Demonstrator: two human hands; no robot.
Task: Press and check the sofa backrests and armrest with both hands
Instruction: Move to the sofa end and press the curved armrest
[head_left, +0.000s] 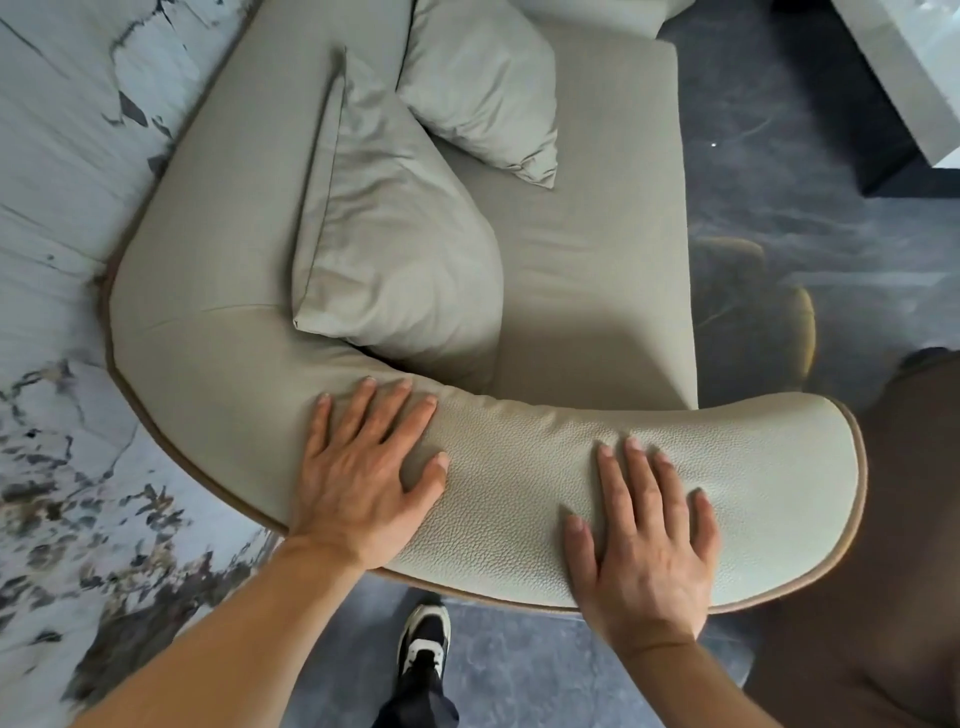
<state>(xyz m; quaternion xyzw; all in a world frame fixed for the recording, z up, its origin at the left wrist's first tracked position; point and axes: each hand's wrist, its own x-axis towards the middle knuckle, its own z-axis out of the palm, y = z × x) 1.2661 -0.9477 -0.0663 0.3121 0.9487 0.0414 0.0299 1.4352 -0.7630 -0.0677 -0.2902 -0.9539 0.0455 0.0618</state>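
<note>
A pale grey-green leather sofa fills the view. Its curved armrest (519, 467) runs across the lower middle, edged with tan piping. My left hand (363, 478) lies flat on the armrest's left part, fingers spread, and the leather dents around it. Further right on the same armrest my right hand (644, 535) rests palm down, fingers apart. The backrest (218, 171) runs up the left side along the wall. Neither hand holds anything.
Two loose cushions lean against the backrest, one large (384, 234), one smaller (483, 88). The seat (587, 260) lies beyond. A marble-patterned wall (57, 208) is at left, dark floor (831, 208) at right, my shoe (423, 644) below, a brown rounded object (883, 519) at right.
</note>
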